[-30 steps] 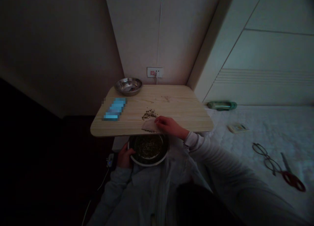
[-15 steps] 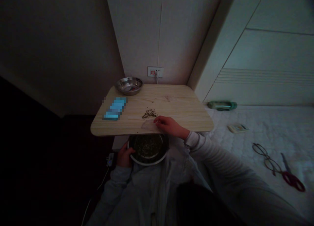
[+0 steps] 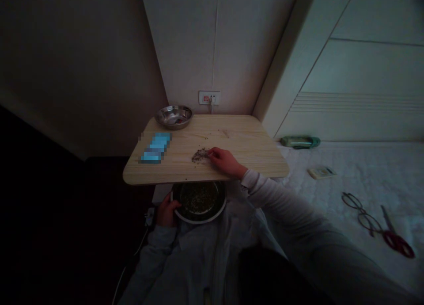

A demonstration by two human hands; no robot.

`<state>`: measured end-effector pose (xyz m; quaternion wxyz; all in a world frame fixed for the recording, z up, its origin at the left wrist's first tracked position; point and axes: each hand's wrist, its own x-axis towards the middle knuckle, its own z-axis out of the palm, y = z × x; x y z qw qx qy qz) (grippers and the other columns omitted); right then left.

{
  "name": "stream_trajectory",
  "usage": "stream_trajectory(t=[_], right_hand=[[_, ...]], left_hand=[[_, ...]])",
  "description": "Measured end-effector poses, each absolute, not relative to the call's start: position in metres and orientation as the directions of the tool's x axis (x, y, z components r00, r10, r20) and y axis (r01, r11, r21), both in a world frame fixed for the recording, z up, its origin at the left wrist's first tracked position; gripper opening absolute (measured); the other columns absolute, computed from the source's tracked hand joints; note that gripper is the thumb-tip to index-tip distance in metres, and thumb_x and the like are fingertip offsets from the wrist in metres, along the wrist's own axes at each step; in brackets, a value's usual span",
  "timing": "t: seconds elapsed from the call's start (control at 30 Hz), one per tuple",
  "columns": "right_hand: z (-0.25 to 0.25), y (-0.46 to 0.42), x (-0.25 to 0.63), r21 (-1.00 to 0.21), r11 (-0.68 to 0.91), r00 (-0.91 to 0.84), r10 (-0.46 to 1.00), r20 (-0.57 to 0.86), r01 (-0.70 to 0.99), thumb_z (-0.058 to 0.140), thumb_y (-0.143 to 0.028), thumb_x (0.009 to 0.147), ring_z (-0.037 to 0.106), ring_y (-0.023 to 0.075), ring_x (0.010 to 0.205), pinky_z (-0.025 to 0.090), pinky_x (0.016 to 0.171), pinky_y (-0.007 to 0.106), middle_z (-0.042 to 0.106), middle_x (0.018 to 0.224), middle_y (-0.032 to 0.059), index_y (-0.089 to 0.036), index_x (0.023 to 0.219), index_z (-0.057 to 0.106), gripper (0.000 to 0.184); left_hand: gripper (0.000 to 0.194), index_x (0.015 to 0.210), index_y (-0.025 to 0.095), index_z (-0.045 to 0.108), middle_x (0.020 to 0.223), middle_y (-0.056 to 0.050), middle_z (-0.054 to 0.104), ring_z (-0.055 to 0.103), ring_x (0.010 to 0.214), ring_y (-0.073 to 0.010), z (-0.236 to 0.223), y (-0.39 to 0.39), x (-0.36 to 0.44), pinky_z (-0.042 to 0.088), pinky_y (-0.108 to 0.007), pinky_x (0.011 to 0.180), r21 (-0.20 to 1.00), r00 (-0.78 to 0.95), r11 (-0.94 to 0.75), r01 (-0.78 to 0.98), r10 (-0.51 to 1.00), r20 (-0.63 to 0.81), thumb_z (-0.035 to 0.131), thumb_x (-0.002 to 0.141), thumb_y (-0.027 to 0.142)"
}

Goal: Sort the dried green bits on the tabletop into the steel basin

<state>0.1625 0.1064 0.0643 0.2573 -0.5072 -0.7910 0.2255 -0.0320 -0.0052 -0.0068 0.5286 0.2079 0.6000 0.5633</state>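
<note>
My left hand (image 3: 168, 210) is closed on the left rim of a pale-rimmed bowl (image 3: 216, 215), the thumb inside the edge. Small dark granules cover the inside of the bowl, which sits at my lap below the table's front edge. Over the small wooden table (image 3: 245, 150), my right hand (image 3: 222, 160) pinches a thin, see-through piece (image 3: 202, 155); its exact kind is unclear. That piece lies over or against a small heap of dark granules (image 3: 196, 157) left of my fingertips. Several stray grains dot the wood around it.
A steel bowl (image 3: 174, 117) with something small inside stands at the table's back left, behind a blurred phone (image 3: 155, 147). On the white bedding to the right lie a green case (image 3: 300, 142), a small pack (image 3: 322, 172), glasses (image 3: 361, 213) and red-handled scissors (image 3: 397, 243).
My right hand has moved away from me with the see-through piece, from the table's front edge onto the granules. The left hand and its bowl have barely shifted.
</note>
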Motion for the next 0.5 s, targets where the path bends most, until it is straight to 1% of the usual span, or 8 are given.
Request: stream_trajectory(t=[0.07, 0.13, 0.33, 0.4, 0.5], right_hand=[[0.065, 0.106, 0.159, -0.603, 0.392, -0.371, 0.914, 0.166, 0.695, 0.039, -0.026, 0.076, 0.047, 0.0095, 0.06, 0.033, 0.057, 0.021, 0.057, 0.07, 0.0019, -0.015, 0.09, 0.053, 0.023], [0.065, 0.105, 0.156, -0.601, 0.401, -0.383, 0.909, 0.166, 0.691, 0.039, -0.026, 0.075, 0.048, 0.0098, 0.062, 0.034, 0.058, 0.021, 0.057, 0.073, 0.0024, -0.015, 0.09, 0.053, 0.023], [0.064, 0.102, 0.146, -0.598, 0.45, -0.451, 0.878, 0.161, 0.663, 0.038, -0.025, 0.076, 0.049, 0.01, 0.068, 0.034, 0.063, 0.021, 0.057, 0.079, 0.0032, -0.015, 0.091, 0.054, 0.024], [0.066, 0.099, 0.143, -0.598, 0.472, -0.479, 0.863, 0.162, 0.648, 0.038, -0.023, 0.075, 0.048, 0.0097, 0.068, 0.034, 0.063, 0.021, 0.056, 0.078, 0.0028, -0.015, 0.091, 0.053, 0.023], [0.07, 0.094, 0.14, -0.606, 0.501, -0.53, 0.835, 0.148, 0.619, 0.04, -0.021, 0.075, 0.046, 0.0085, 0.061, 0.033, 0.059, 0.021, 0.055, 0.07, 0.0011, -0.015, 0.091, 0.053, 0.022]], left_hand=[[0.043, 0.08, 0.016, 0.06, 0.054, 0.003, 0.058, 0.051, 0.052, -0.013, -0.007, -0.005, -0.033, 0.039, -0.025, 0.053, 0.87, -0.327, 0.294, -0.397, 0.84, -0.433, 0.052, 0.038, 0.011], [0.042, 0.078, 0.017, 0.06, 0.054, 0.004, 0.057, 0.05, 0.051, -0.0125, -0.008, -0.005, -0.034, 0.038, -0.025, 0.052, 0.858, -0.305, 0.308, -0.412, 0.84, -0.448, 0.053, 0.037, 0.01], [0.04, 0.078, 0.017, 0.059, 0.052, 0.005, 0.056, 0.051, 0.054, -0.0133, -0.009, -0.005, -0.039, 0.038, -0.024, 0.053, 0.865, -0.29, 0.275, -0.42, 0.862, -0.415, 0.052, 0.039, 0.01], [0.039, 0.076, 0.017, 0.059, 0.051, 0.005, 0.055, 0.05, 0.052, -0.0123, -0.006, -0.004, -0.042, 0.037, -0.023, 0.051, 0.866, -0.284, 0.283, -0.411, 0.863, -0.417, 0.052, 0.039, 0.01], [0.035, 0.072, 0.017, 0.059, 0.052, 0.005, 0.057, 0.049, 0.05, -0.0115, -0.003, -0.003, -0.047, 0.036, -0.023, 0.049, 0.868, -0.291, 0.318, -0.383, 0.85, -0.439, 0.052, 0.038, 0.01]])
